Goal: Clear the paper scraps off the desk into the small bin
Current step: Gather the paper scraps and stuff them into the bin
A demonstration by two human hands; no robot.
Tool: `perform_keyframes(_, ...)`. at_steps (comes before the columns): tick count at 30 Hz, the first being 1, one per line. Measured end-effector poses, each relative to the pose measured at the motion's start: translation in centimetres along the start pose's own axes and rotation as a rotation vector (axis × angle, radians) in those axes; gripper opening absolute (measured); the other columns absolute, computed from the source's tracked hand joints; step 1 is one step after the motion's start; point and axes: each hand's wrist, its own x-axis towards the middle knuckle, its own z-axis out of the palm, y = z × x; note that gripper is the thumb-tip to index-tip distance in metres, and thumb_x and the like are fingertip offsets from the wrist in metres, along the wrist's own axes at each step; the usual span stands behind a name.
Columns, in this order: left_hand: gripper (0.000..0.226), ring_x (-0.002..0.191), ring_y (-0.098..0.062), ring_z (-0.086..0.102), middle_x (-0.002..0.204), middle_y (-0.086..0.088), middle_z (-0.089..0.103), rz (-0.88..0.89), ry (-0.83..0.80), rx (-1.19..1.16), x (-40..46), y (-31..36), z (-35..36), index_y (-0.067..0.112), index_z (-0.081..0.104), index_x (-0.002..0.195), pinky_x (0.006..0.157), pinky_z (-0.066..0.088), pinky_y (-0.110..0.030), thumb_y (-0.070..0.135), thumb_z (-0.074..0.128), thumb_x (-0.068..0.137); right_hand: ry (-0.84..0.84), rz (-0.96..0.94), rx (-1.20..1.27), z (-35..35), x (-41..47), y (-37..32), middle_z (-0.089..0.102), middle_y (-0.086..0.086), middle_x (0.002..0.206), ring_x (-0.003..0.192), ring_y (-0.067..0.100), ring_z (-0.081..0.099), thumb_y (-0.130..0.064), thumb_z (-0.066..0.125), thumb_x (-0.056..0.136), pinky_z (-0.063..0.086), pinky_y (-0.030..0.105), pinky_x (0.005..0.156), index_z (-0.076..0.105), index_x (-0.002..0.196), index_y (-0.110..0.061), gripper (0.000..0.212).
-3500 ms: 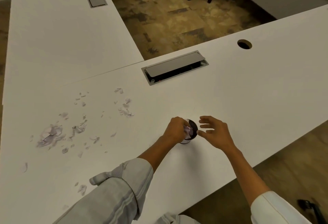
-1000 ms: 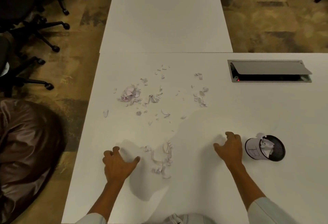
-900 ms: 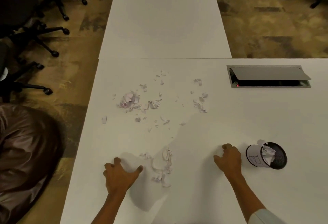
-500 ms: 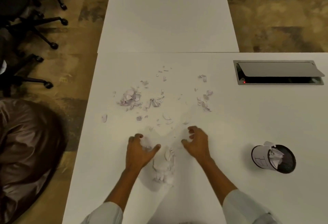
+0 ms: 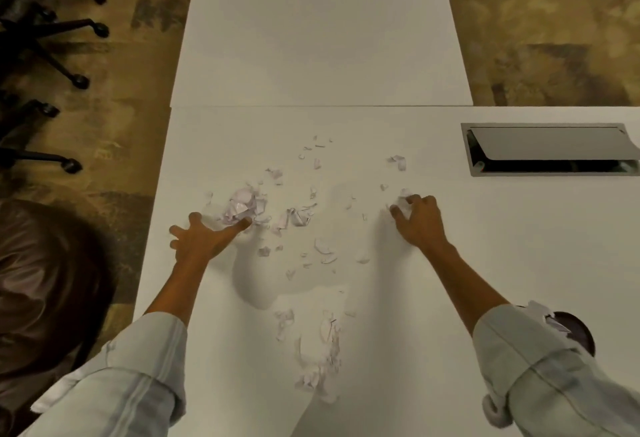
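Note:
Pale paper scraps lie scattered over the white desk (image 5: 519, 246). A crumpled clump (image 5: 244, 206) sits at the left, small bits (image 5: 323, 246) in the middle, and a gathered pile (image 5: 322, 360) near the front edge. My left hand (image 5: 204, 239) lies flat with fingers spread, its thumb touching the clump. My right hand (image 5: 417, 220) is curled, fingertips on a few scraps at the right of the scatter. The small dark bin (image 5: 571, 332) stands at the lower right, with scraps in it, mostly hidden by my right sleeve.
A cable box (image 5: 550, 149) with a raised grey lid is set into the desk at the right. A second white desk (image 5: 318, 31) adjoins at the back. Office chair bases (image 5: 52, 31) stand on the floor at the left, by the desk's left edge.
Both hands have moved away from the near pile and apart, reaching farther up the desk: the left to the crumpled clump, the right to the scraps on the right.

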Motion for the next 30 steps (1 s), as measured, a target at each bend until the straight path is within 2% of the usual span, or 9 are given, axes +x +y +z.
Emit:
perform_keyframes(3,0.129,0.139,-0.047,0.026,0.152,-0.022,0.020,0.116,-0.005,0.060,-1.2,1.5,1.5,0.016,0.023,0.147,0.107,0.034,-0.059,0.086,0.063,0.046,-0.039,-0.148,-0.010,3.0,-3.3,-2.3,0.048,0.020,0.129,0.113,0.037,0.052,-0.037,0.056,0.093,0.046,0.039,0.092,0.053,0.128,-0.005,0.047)
perform_keyframes(7,0.117,0.127,-0.036,0.045,0.137,-0.015,0.036,0.332,-0.065,-0.006,-3.7,2.8,3.7,0.016,0.035,0.138,0.097,0.046,-0.048,0.080,0.070,0.047,-0.177,-0.275,0.014,5.0,-5.8,-4.0,0.050,0.012,0.131,0.113,0.028,0.056,-0.040,0.055,0.093,0.051,0.041,0.094,0.051,0.132,-0.010,0.049)
perform_keyframes(9,0.117,0.127,-0.034,0.044,0.136,-0.014,0.038,0.385,-0.029,-0.043,-3.9,3.1,3.8,0.016,0.037,0.137,0.097,0.046,-0.045,0.082,0.070,0.046,-0.114,-0.268,0.043,4.0,-4.5,-4.2,0.053,0.011,0.127,0.109,0.027,0.058,-0.042,0.057,0.091,0.052,0.042,0.091,0.053,0.130,-0.011,0.050)
perform_keyframes(12,0.126,0.132,-0.039,0.034,0.138,-0.019,0.037,0.345,0.131,-0.066,-2.0,3.0,2.0,0.012,0.035,0.139,0.102,0.040,-0.050,0.088,0.063,0.043,0.088,-0.204,0.071,0.8,0.1,-3.6,0.054,0.018,0.124,0.108,0.035,0.057,-0.036,0.061,0.089,0.051,0.044,0.091,0.056,0.126,-0.008,0.047)
perform_keyframes(14,0.128,0.132,-0.043,0.030,0.140,-0.023,0.034,0.268,0.194,-0.063,0.2,2.8,0.2,0.013,0.033,0.139,0.105,0.035,-0.055,0.091,0.058,0.041,0.152,-0.160,0.010,-1.5,3.9,-2.9,0.049,0.023,0.129,0.115,0.041,0.051,-0.033,0.062,0.089,0.048,0.045,0.095,0.054,0.129,-0.007,0.048)
perform_keyframes(18,0.123,0.133,-0.046,0.028,0.144,-0.025,0.029,0.140,0.115,-0.050,3.4,3.6,-1.9,0.015,0.029,0.142,0.105,0.033,-0.060,0.089,0.059,0.048,0.028,-0.069,-0.185,-3.4,9.6,-2.7,0.036,0.023,0.142,0.128,0.043,0.035,-0.046,0.055,0.092,0.040,0.050,0.100,0.042,0.140,-0.013,0.059)
perform_keyframes(22,0.118,0.132,-0.045,0.032,0.143,-0.024,0.030,0.171,0.067,-0.023,3.1,6.4,-0.8,0.009,0.032,0.140,0.105,0.037,-0.058,0.085,0.060,0.055,0.001,-0.075,-0.237,-1.1,9.9,-6.0,0.035,0.022,0.139,0.126,0.041,0.034,-0.050,0.048,0.093,0.039,0.048,0.101,0.044,0.137,-0.009,0.060)
perform_keyframes(26,0.106,0.125,-0.040,0.043,0.134,-0.021,0.039,0.331,0.022,-0.031,0.2,9.1,2.1,0.004,0.042,0.133,0.102,0.044,-0.051,0.083,0.055,0.064,0.046,-0.254,-0.279,3.7,4.2,-9.8,0.044,0.021,0.130,0.115,0.037,0.040,-0.045,0.046,0.094,0.045,0.045,0.094,0.049,0.127,-0.003,0.054)
perform_keyframes(30,0.078,0.111,-0.031,0.055,0.125,-0.014,0.053,0.570,-0.029,-0.009,-2.4,9.5,5.6,0.009,0.054,0.123,0.095,0.050,-0.046,0.073,0.043,0.081,-0.047,-0.503,-0.330,7.7,-2.7,-10.9,0.051,0.016,0.121,0.105,0.031,0.046,-0.046,0.046,0.092,0.049,0.039,0.083,0.051,0.122,-0.008,0.049)
